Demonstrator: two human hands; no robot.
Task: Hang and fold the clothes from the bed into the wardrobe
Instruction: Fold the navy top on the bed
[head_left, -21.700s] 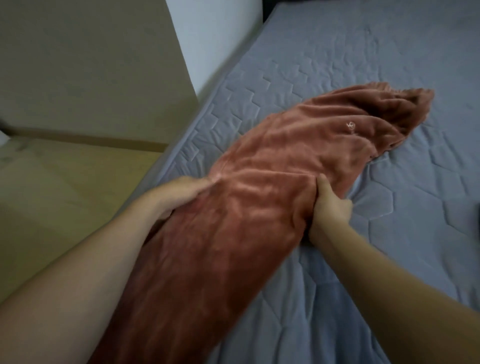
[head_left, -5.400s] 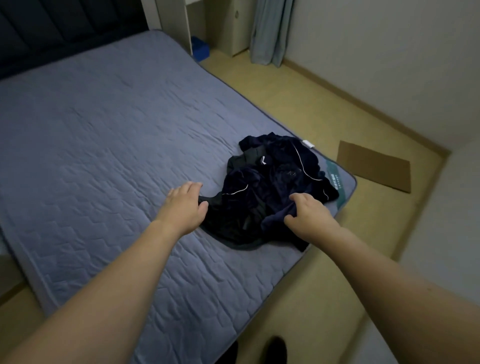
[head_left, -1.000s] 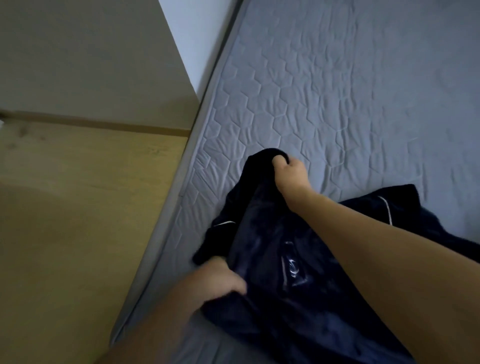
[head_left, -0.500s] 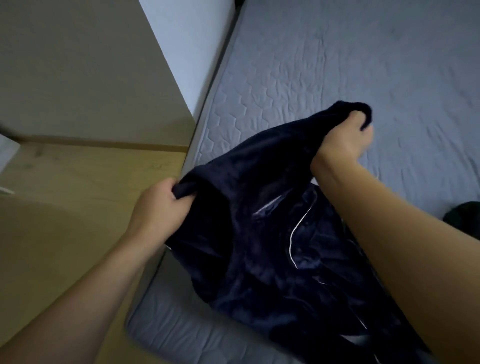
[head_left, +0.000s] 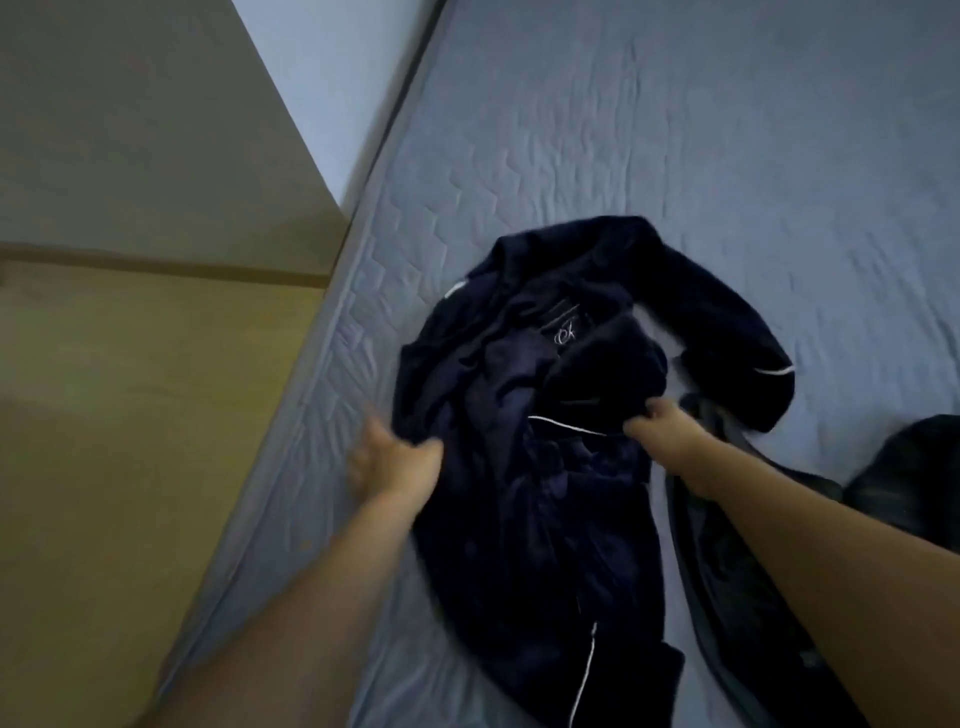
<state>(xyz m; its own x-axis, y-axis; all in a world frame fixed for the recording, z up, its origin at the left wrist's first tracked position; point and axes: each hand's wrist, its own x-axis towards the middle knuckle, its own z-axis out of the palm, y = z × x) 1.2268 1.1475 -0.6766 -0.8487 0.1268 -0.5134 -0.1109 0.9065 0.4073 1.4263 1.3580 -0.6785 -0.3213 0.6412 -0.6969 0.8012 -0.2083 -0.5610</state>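
On grey quilted mattress: navy garment (crumpled), wood floor alongside.

Both forearms are bare to the frame edge, no sleeves showing.

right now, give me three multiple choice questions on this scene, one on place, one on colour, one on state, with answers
1. Where does the dark navy fleece garment with white piping lie?
A. on the wooden floor
B. on the grey quilted mattress, near its left edge
C. on a hanger

2. What colour is the piping on the garment?
A. red
B. yellow
C. white

3. What are the hands doing?
A. both grip the garment
B. both rest flat on the mattress
C. only the left hand touches it

Answers:
1 B, the garment is spread on the mattress beside its edge.
2 C, thin white lines run along the cuff and front.
3 A, the left hand and right hand each have fingers curled into the fabric.
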